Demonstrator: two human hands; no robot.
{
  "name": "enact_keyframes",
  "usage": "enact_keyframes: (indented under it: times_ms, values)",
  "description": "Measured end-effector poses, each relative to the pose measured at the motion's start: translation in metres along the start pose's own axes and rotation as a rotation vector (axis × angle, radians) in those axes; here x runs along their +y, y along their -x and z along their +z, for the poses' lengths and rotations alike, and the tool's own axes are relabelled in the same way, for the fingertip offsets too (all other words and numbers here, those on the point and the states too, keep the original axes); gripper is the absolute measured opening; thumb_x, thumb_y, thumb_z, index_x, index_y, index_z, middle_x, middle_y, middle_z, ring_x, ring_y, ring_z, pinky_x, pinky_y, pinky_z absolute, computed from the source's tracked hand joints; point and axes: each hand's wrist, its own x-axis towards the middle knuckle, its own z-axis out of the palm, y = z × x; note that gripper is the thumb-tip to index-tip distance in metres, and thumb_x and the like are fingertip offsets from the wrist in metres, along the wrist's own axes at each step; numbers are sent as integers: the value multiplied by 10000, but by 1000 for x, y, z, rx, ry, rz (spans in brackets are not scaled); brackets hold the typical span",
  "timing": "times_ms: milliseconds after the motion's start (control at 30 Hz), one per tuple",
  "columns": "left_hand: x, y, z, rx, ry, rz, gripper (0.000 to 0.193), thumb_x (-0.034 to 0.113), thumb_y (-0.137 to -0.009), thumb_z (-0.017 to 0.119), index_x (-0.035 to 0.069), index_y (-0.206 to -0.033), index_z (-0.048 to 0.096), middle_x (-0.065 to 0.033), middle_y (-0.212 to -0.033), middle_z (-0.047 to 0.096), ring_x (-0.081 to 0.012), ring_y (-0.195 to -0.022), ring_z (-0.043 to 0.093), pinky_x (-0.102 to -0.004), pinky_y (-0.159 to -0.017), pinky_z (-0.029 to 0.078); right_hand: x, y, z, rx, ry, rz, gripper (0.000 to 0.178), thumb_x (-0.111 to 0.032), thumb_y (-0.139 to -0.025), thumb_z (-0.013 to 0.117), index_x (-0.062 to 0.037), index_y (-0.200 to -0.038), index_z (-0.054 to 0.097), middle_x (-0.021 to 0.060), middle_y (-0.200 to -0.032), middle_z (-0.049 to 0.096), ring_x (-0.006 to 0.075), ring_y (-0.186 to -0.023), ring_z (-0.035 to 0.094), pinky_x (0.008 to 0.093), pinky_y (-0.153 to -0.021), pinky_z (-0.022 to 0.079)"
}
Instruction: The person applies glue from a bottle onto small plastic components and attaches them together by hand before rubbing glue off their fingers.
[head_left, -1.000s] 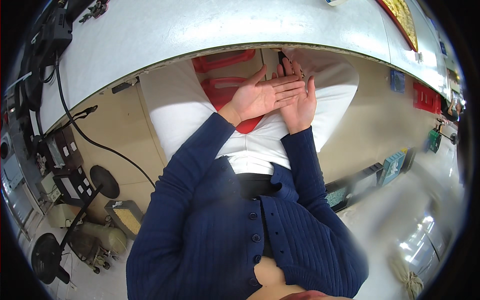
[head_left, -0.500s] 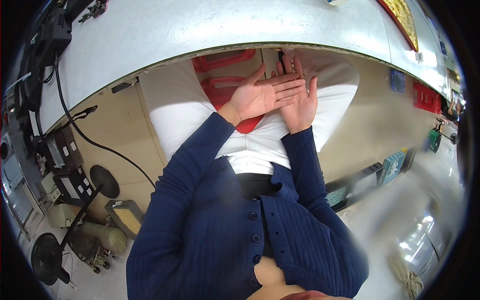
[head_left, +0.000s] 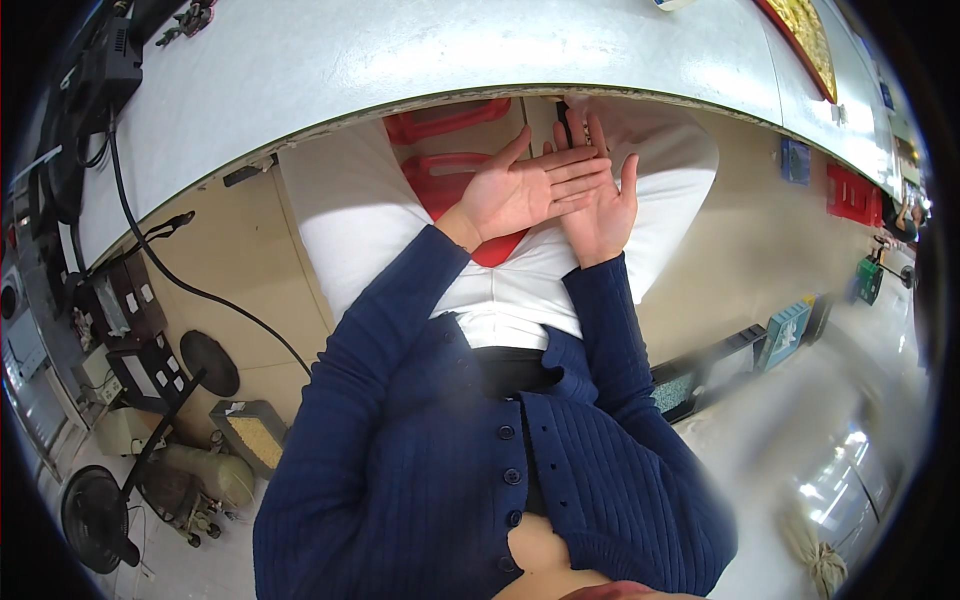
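Both of my hands are over my lap, just below the front edge of the white table, palms up. My left hand (head_left: pixel 510 190) points its straightened fingers to the right, its thumb raised apart from them. Those fingers lie across my right hand (head_left: pixel 602 222) and cover part of its palm and fingers. The right fingers extend forward toward the table edge, with the thumb spread out to the right. Neither hand holds anything that I can see. Under the hands are my white trousers (head_left: pixel 355 200) and a red plastic stool (head_left: pixel 440 172) between the knees.
The white table (head_left: pixel 450 50) spans the far side. A black device (head_left: pixel 112 65) on its left trails a black cable (head_left: pixel 165 265) down beside me. A red-rimmed tray (head_left: pixel 805 45) with gold-coloured contents lies far right. A red basket (head_left: pixel 850 195) stands on the right-hand floor.
My right hand and its thumb have shifted very slightly to the right. My left hand looks unmoved.
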Motion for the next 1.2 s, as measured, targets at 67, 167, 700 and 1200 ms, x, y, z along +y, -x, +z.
enact_keyframes:
  times_ms: [67, 167, 700, 1200]
  values:
    - [0, 0, 0, 3, 6, -1, 849, 595, -948, 338, -82, -1443, 208, -232, -1508, 243, -303, -1405, 258, -425, -1152, 230, 0, 0, 0, -5, -6, 1, 697, -527, -996, 249, -39, -1488, 177, 156, -1533, 219, 291, -1418, 204, 436, -1166, 185]
    - [0, 0, 0, 3, 18, -2, 845, 593, -950, 336, -82, -1442, 212, -232, -1507, 247, -304, -1404, 260, -424, -1152, 230, 0, 0, 0, -18, -33, 7, 695, -526, -996, 248, -39, -1487, 178, 155, -1532, 221, 291, -1416, 209, 435, -1165, 189]
    - [7, 3, -5, 57, 101, 78, 759, 528, -959, 367, -73, -1416, 287, -230, -1466, 326, -320, -1377, 304, -431, -1140, 254, -6, -2, 3, -15, -131, -63, 614, -445, -1001, 331, -46, -1461, 260, 153, -1532, 235, 299, -1409, 225, 450, -1177, 151]
    - [21, 1, 6, 85, 57, 330, 811, 570, -949, 325, -75, -1435, 243, -206, -1470, 320, -295, -1373, 290, -395, -1145, 209, 13, -2, 2, 47, -92, 187, 676, -503, -996, 261, -41, -1486, 198, 162, -1546, 187, 319, -1429, 165, 442, -1171, 132]
